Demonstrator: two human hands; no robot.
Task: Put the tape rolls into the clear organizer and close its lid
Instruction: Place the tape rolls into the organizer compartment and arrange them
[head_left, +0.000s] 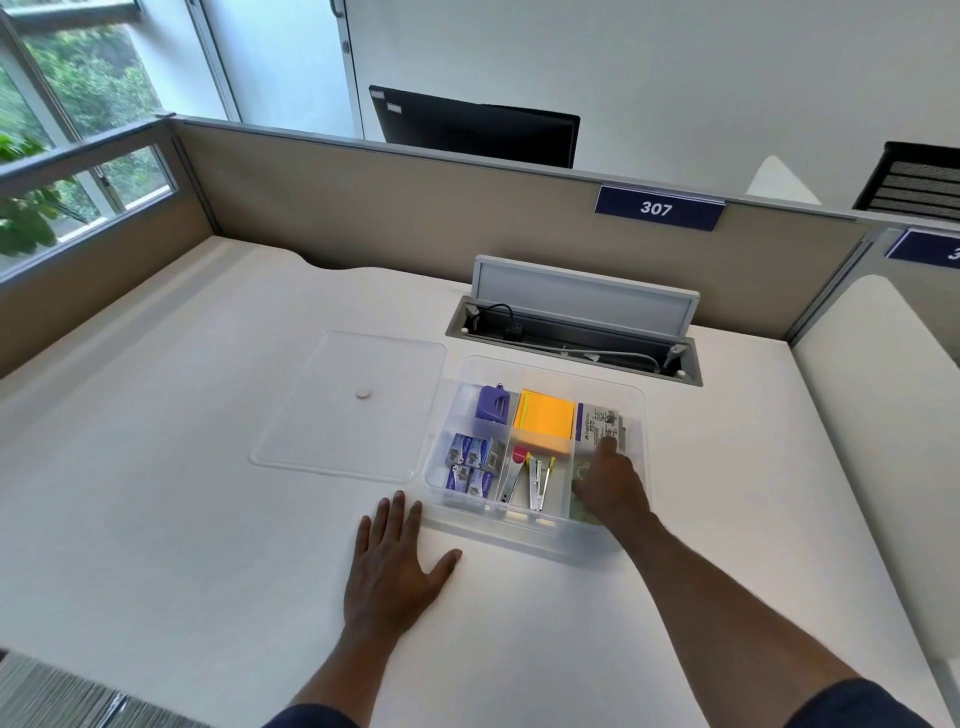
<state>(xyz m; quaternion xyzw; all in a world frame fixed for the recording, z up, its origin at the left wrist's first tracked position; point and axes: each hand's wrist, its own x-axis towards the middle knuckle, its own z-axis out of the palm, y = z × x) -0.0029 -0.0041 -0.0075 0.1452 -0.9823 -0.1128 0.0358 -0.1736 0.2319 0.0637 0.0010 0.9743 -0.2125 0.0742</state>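
Observation:
The clear organizer (636, 410) stands open on the white desk, divided into compartments. Its clear lid (332, 441) lies flat on the desk just to its left. My right hand (613, 483) reaches down into the organizer's near right compartment, where greenish tape rolls (581, 512) show partly under the fingers. Whether the fingers grip a roll is hidden. My left hand (397, 561) rests flat on the desk, fingers spread, just in front of the organizer's near left corner.
Other compartments hold a purple dispenser (492, 404), yellow sticky notes (544, 418), staple boxes (472, 462), a staple remover (537, 480) and a grey packet (601, 423). An open cable tray (571, 338) sits behind the organizer, with a beige partition beyond.

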